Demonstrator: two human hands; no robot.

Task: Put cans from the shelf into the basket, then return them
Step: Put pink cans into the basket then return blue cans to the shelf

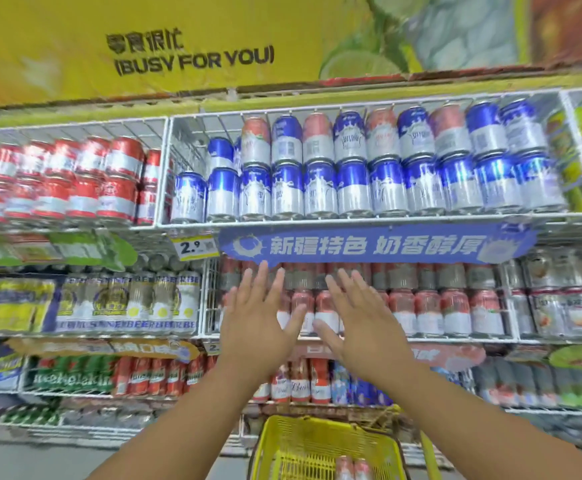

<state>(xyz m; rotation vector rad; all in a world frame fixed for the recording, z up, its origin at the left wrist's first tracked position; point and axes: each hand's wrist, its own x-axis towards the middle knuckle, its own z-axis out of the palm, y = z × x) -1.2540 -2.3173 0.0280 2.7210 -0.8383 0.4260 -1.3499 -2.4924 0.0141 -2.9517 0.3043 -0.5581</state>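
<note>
My left hand [260,320] and my right hand [358,317] are both raised side by side with fingers spread, holding nothing. They hover in front of a shelf row of pink-and-white cans [428,311]. A yellow plastic basket [282,445] stands below, near the bottom edge of the view. Two pink-topped cans [353,468] lie inside it. On the top shelf sit blue-and-white cans [320,188], with pink and blue cans stacked on them.
Red-and-white cans [57,181] fill the upper left wire bin. A blue banner [369,245] and a price tag [195,248] hang on the shelf edge just above my hands. Lower shelves hold green, red and blue cans. Grey floor shows at bottom left.
</note>
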